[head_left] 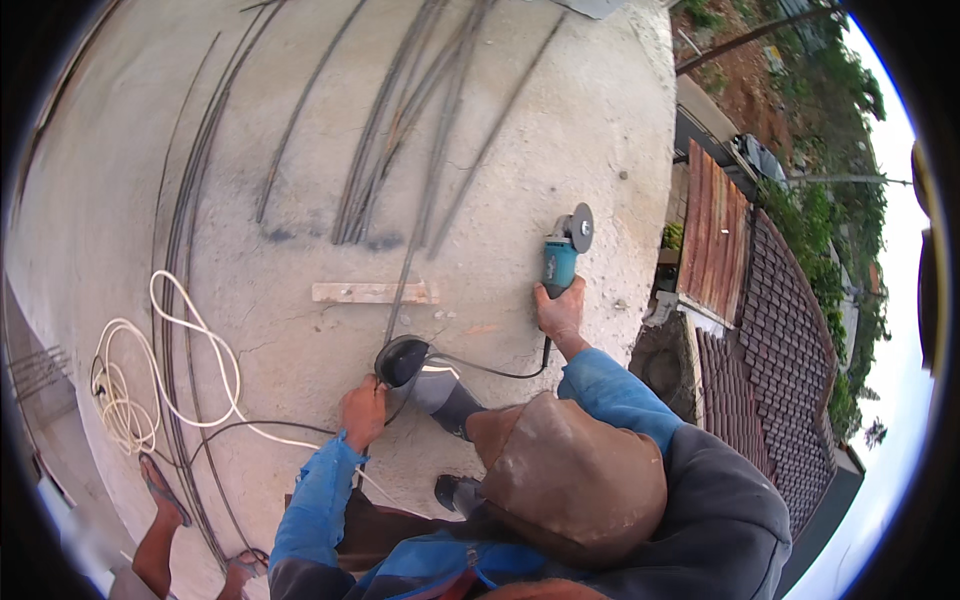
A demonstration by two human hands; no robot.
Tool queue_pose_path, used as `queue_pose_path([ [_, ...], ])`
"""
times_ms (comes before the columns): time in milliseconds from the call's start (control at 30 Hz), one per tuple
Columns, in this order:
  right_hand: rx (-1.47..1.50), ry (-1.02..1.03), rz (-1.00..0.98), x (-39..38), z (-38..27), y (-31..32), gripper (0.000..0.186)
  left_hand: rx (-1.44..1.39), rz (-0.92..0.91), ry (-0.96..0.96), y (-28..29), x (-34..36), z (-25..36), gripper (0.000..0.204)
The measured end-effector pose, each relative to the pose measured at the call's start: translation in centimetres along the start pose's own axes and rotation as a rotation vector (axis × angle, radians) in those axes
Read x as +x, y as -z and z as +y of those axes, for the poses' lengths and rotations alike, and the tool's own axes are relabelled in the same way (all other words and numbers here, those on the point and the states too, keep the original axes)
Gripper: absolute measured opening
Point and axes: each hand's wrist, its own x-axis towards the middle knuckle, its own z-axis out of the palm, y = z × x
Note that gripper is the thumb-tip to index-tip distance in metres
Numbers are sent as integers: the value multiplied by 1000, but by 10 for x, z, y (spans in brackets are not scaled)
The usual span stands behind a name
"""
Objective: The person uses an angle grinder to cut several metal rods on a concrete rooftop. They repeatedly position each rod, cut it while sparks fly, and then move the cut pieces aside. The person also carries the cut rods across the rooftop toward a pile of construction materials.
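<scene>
My right hand (562, 312) is wrapped round the body of a teal angle grinder (559, 262), which is held up with its dark cutting disc (581, 228) at the far end. A black cord runs from the grinder's back toward my foot. My left hand (363, 412) is closed on a thin steel bar (408, 265) beside my black shoe (403, 361). The bar crosses a flat wooden block (350, 292) and passes beneath the shoe. The disc is well apart from the bar. My bent knee (570, 470) hides part of the floor.
Several long steel bars (395, 130) lie on the concrete floor (560, 120). A coiled cream cable (125, 390) is at the left. Another person's sandalled foot (165, 490) stands at lower left. Past the slab's right edge are a rusty metal roof (715, 235) and a tiled roof (780, 320) lower down.
</scene>
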Motion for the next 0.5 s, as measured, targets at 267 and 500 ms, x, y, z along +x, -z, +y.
queue_pose_path([
  [267,35,36,-16,5,-12,11,79,-20,166,-197,41,90,49,32],
  [500,34,59,-5,5,3,-2,80,-68,339,1,89,55,-12,30],
])
